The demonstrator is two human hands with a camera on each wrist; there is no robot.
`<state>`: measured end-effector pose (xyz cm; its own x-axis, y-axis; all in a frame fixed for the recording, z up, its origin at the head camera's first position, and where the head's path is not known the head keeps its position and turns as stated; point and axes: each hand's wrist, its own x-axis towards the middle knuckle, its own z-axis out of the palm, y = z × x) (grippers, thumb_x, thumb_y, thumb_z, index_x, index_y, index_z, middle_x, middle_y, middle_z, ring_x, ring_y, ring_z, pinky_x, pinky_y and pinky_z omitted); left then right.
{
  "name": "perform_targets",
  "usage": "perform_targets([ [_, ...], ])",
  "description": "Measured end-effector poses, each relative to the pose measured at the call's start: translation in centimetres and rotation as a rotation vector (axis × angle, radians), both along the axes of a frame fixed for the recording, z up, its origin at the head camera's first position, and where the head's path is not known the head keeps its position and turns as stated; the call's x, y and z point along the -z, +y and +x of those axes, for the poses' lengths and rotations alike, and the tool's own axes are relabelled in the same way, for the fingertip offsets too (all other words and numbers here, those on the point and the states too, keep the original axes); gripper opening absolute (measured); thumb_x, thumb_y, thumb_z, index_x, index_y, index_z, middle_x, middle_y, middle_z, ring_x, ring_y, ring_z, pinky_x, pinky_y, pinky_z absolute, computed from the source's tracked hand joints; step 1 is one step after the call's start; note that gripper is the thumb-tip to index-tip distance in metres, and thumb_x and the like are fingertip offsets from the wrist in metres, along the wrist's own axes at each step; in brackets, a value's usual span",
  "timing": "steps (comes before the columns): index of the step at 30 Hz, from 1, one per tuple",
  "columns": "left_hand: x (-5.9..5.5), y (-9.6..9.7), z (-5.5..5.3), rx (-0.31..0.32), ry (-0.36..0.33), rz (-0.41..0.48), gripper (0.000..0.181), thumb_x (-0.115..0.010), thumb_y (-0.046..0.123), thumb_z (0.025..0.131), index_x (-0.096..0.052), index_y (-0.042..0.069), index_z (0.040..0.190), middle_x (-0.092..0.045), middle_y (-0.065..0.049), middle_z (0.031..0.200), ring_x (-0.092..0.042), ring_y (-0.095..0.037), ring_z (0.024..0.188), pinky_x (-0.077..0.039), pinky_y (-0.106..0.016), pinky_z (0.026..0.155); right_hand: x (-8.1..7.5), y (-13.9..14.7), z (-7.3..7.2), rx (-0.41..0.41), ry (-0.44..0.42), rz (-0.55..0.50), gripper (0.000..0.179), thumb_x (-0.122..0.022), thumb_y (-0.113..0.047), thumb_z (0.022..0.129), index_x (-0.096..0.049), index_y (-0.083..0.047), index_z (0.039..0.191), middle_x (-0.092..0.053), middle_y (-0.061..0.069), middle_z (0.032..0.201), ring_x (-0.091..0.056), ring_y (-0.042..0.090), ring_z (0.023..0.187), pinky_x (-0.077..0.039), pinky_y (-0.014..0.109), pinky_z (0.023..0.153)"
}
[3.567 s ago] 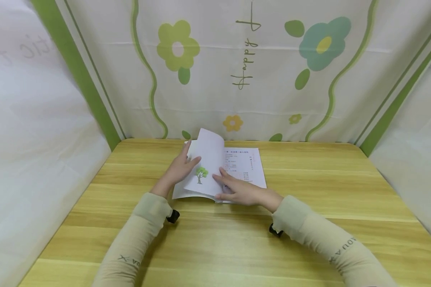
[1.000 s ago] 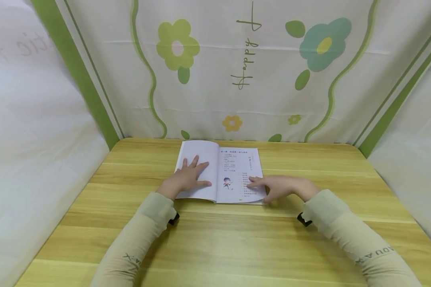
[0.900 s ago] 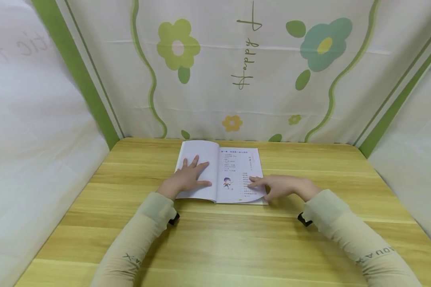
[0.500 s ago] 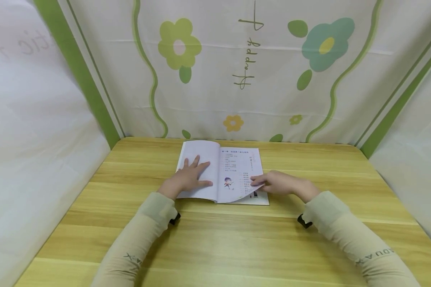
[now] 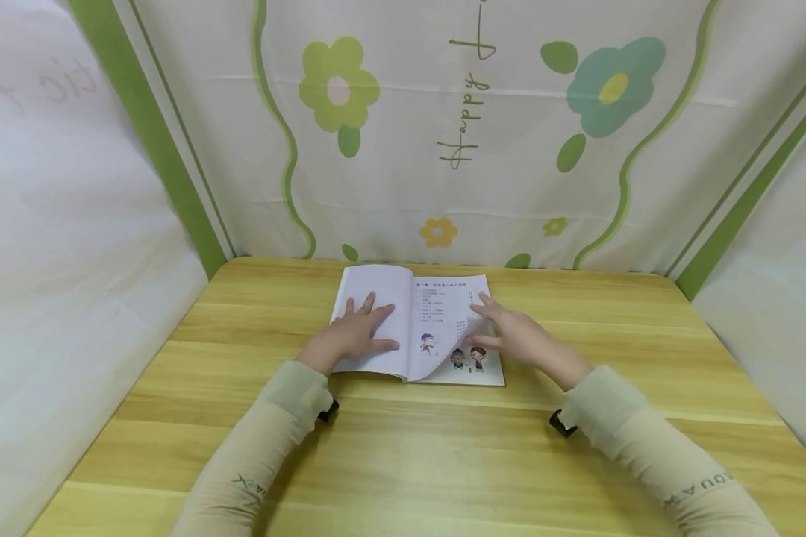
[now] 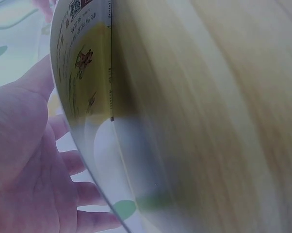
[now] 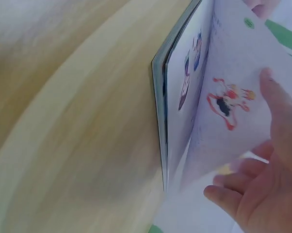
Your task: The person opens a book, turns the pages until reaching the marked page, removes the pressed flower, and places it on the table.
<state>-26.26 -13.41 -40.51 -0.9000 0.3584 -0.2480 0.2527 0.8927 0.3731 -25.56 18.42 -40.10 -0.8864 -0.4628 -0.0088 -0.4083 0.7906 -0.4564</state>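
Observation:
An open book (image 5: pixel 377 280) lies near the table's far edge in the head view. My left hand (image 5: pixel 354 333) rests with spread fingers on its blank left page. The right-hand leaf (image 5: pixel 436 317), printed with text and a small cartoon figure, curls up at its near corner. Beside that raised corner is my right hand (image 5: pixel 519 337), fingers spread toward the page and thumb at its lifted edge. In the right wrist view the thumb (image 7: pixel 277 94) touches the leaf's underside, which shows a rocking-horse picture. Two cartoon figures (image 5: pixel 468 359) are uncovered on the page below.
The wooden table (image 5: pixel 403 455) extends toward the person and to both sides of the book. Behind it hangs a white cloth (image 5: pixel 389 179) printed with flowers. More white cloth (image 5: pixel 54 246) stands on the left and on the right.
The right hand has gone from pinching the leaf's near corner to spread fingers farther up the page. The corner has risen and curled leftward, baring more beneath. The left hand stays put.

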Motion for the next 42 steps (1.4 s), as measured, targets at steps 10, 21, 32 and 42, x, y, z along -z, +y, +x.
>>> perform_targets([
  [10,0.0,0.0,0.1,-0.006,-0.002,-0.003,0.083,-0.064,0.058,0.096,-0.027,0.027,0.164,0.003,-0.014,0.17,0.008,-0.054,0.149,-0.015,-0.073,0.115,0.6,-0.9,-0.2,0.044,-0.162,-0.396,0.109,-0.064,-0.039,0.102,0.021,0.0,0.158,0.028,0.021,0.163,0.015,0.041,0.152,0.001,0.057,0.121],
  [21,-0.3,0.3,0.1,0.002,0.007,-0.017,0.083,-0.063,0.058,0.097,-0.028,0.026,0.164,0.002,-0.014,0.17,0.007,-0.055,0.149,-0.016,-0.072,0.115,0.6,-3.2,-0.7,-0.018,-0.266,-0.725,0.103,-0.059,-0.016,0.106,0.03,-0.005,0.155,0.015,0.024,0.167,0.001,0.043,0.154,-0.009,0.05,0.122],
  [32,-0.5,0.3,0.4,0.027,0.015,0.018,0.081,-0.063,0.056,0.098,-0.029,0.022,0.164,0.001,-0.02,0.169,0.004,-0.059,0.147,-0.019,-0.077,0.11,1.2,-5.4,0.2,-0.072,-0.36,-0.68,0.101,-0.061,-0.023,0.106,0.023,-0.003,0.158,0.022,0.017,0.167,0.005,0.034,0.155,-0.012,0.049,0.122],
  [42,-0.7,0.0,0.5,0.052,0.004,0.102,0.078,-0.058,0.054,0.101,-0.028,0.019,0.164,0.001,-0.024,0.168,0.001,-0.062,0.145,-0.017,-0.076,0.111,1.5,-6.1,1.3,-0.14,-0.232,-0.414,0.078,-0.062,-0.035,0.104,-0.021,-0.006,0.164,0.005,0.027,0.167,-0.004,0.044,0.153,-0.015,0.059,0.121],
])
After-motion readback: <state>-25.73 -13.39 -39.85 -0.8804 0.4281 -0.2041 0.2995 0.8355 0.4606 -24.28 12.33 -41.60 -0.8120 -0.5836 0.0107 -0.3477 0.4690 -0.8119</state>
